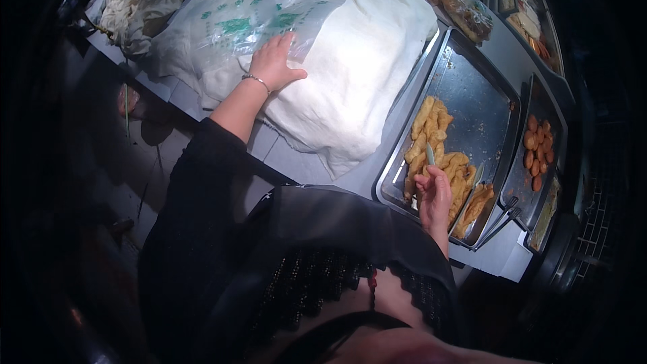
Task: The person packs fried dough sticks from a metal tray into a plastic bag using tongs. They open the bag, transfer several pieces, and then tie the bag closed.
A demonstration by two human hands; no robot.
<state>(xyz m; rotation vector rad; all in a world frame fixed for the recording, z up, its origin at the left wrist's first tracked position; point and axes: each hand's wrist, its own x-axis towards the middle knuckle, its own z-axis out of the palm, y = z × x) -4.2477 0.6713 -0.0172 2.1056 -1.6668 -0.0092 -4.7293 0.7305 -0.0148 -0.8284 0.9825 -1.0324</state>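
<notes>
My left hand (275, 63) rests flat, fingers spread, at the edge of clear plastic bags (242, 25) with green printing. Those bags lie on a thick white cloth (359, 71) draped over a bulky heap whose contents are hidden. My right hand (434, 194) is curled around a pair of serving tongs (471, 193); their pale tips point away from me and stand apart. Beneath the tongs, golden fried dough sticks (429, 124) are piled along the near left part of a metal tray (467, 83). Whether the tongs touch the dough, I cannot tell.
A second tray (525, 202) to the right holds several round brown pieces of food (537, 146). Another pair of tongs (498, 225) lies near the trays' front corners. Bagged food (465, 10) sits behind, and a crumpled cloth (146, 5) lies at the far left.
</notes>
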